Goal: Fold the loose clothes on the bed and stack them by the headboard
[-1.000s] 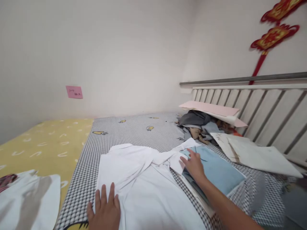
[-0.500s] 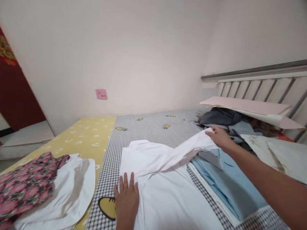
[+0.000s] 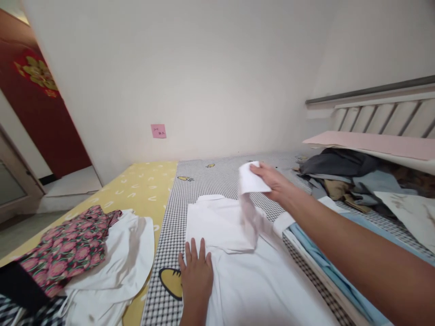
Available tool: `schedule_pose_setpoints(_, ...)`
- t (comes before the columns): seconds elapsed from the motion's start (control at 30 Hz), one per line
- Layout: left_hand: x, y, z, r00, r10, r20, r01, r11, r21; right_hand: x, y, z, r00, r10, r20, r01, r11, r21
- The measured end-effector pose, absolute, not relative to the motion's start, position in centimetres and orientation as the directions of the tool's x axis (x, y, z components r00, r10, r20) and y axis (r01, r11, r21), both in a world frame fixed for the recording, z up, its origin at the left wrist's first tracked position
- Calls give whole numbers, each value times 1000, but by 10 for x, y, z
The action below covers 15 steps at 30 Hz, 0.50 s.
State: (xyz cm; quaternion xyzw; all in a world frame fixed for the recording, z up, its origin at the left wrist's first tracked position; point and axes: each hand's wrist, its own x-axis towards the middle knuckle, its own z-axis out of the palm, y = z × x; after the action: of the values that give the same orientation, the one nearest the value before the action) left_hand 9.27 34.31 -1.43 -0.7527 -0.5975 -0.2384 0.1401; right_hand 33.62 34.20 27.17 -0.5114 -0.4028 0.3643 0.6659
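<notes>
step: sleeve [image 3: 254,179] apparently being folded over | shirt [image 3: 258,280]: on bed [image 3: 174,226], lower centre of frame | right hand [image 3: 273,184]: grip pinching sleeve end, mid-frame | left hand [image 3: 197,274]: flat on shirt's left edge — grasping nothing | next: likely calls for laying sleeve flat

Soft light, blurred white sleeve [image 3: 249,219]

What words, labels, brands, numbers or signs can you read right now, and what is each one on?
None can be read with certainty.
Pink note on the wall: dark marks like handwriting, too small to read.
Red-and-gold decoration on the dark red panel: no legible lettering.
White garment: no lettering visible.
</notes>
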Motion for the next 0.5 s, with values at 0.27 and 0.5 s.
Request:
schedule_pose_setpoints(0.27, 94, 341, -14, 178, 827, 533, 978, -209, -3, 247, 372, 250, 7, 975, 224, -381, 210, -901)
schedule_pose_setpoints(0.5, 96, 338, -6, 185, 830, 526, 978, -206, -20, 253, 370, 194, -108, 987, 119, -409, 65, -910)
